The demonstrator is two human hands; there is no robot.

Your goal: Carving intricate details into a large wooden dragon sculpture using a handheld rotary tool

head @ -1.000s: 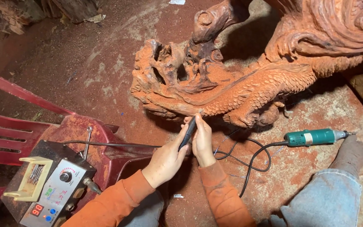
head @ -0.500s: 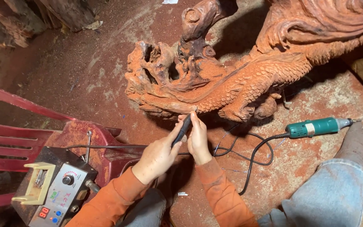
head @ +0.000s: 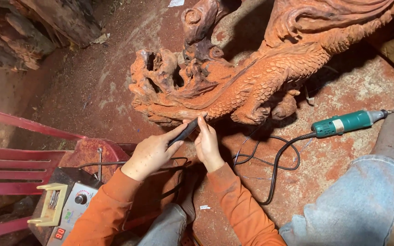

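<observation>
While the left hand (head: pixel 150 152) grips the black handpiece (head: pixel 185 132) pen-style, its tip just beyond on the carving (head: pixel 233 91), the right hand (head: pixel 208 145) pinches and steadies it; light, braced strokes suit best.

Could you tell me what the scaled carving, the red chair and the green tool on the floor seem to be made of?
The scaled carving looks like raw, unvarnished reddish wood: matte, dusty, with cut scales and knots. The red chair seems to be moulded plastic, with smooth, slightly glossy slats. The green tool appears to have a plastic casing with a metal nose, though the nose is too small to be certain.
</observation>
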